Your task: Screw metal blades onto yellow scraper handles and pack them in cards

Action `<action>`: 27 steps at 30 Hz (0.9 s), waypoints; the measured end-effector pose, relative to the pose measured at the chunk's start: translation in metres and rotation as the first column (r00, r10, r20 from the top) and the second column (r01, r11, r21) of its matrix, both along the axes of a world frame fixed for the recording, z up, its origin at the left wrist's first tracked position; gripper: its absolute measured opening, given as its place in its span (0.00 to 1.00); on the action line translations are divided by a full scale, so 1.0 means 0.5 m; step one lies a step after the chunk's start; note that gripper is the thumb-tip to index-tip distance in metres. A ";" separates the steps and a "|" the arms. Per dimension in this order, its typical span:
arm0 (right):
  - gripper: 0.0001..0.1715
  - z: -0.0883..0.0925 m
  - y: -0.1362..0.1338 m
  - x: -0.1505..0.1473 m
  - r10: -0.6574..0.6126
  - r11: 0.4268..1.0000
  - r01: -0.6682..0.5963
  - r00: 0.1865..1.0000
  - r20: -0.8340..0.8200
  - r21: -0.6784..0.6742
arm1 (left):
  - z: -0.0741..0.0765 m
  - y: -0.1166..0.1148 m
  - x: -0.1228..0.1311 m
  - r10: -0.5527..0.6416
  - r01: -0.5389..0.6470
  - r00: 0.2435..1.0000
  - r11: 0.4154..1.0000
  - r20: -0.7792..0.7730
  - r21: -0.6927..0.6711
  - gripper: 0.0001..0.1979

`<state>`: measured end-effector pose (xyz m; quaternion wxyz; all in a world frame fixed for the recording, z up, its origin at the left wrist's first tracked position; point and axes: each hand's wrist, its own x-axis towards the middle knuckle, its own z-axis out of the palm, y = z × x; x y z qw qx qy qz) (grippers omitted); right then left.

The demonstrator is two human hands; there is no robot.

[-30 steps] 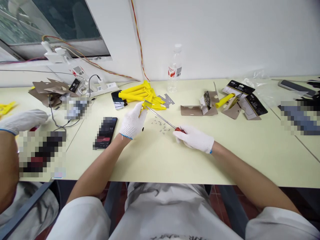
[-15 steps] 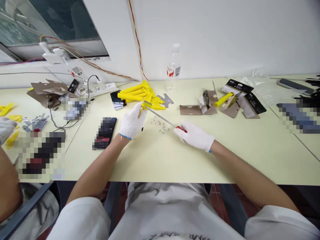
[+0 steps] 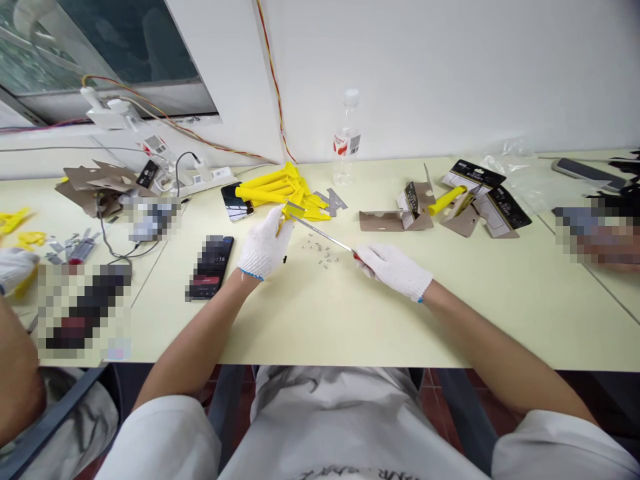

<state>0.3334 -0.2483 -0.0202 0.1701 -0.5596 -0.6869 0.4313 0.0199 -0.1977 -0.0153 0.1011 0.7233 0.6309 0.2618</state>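
In a white knit glove, my left hand (image 3: 267, 243) is closed around a yellow plastic scraper (image 3: 293, 209), its head showing above the fingers. My right hand (image 3: 391, 268), also gloved, grips the red handle of a screwdriver (image 3: 327, 237). The long shaft slants up to the left, with its tip at the scraper's head; whether it sits in a screw is too small to tell. Below the shaft, several small screws (image 3: 326, 255) lie scattered on the table. Behind my left hand is a pile of yellow scraper parts (image 3: 280, 183) with grey metal blades (image 3: 336, 200) beside it.
A clear bottle (image 3: 345, 143) stands by the wall. Opened cardboard packages (image 3: 383, 220) and a yellow handle (image 3: 447, 199) lie to the right. Phones (image 3: 214, 267) and a power strip (image 3: 213, 178) are on the left. A co-worker's gloved hand (image 3: 17, 268) is at the left edge.
My right hand has rolled over the screwdriver handle, covering more of it. My left hand holds still. The left co-worker's hand shifted down, and another person's hand has appeared at the right edge.
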 end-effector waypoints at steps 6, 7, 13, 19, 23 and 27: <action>0.38 0.000 -0.005 -0.005 -0.011 0.999 0.010 1.000 0.028 0.036 | 0.003 -0.004 0.001 0.018 -0.018 1.000 1.000 0.018 -0.006 0.14; 0.38 0.000 -0.006 -0.005 -0.011 0.999 0.010 1.000 0.029 0.038 | 0.003 -0.005 0.001 0.020 -0.020 0.999 1.000 0.025 -0.009 0.13; 0.37 0.004 -0.006 -0.006 0.006 0.997 -0.012 0.998 0.068 0.078 | 0.010 -0.008 0.005 0.038 -0.037 0.998 0.999 0.059 -0.025 0.08; 0.34 0.006 -0.006 -0.011 0.024 0.996 -0.033 0.994 0.107 0.086 | 0.018 -0.010 0.012 0.055 -0.051 0.997 0.997 0.055 -0.066 0.04; 0.34 0.005 -0.006 -0.011 0.026 0.995 -0.035 0.995 0.101 0.092 | 0.013 -0.009 0.009 0.041 -0.039 0.998 0.998 0.040 -0.043 0.05; 0.33 0.004 -0.005 -0.009 0.022 0.996 -0.030 0.996 0.092 0.088 | 0.007 -0.007 0.005 0.020 -0.019 0.999 0.999 0.031 -0.026 0.07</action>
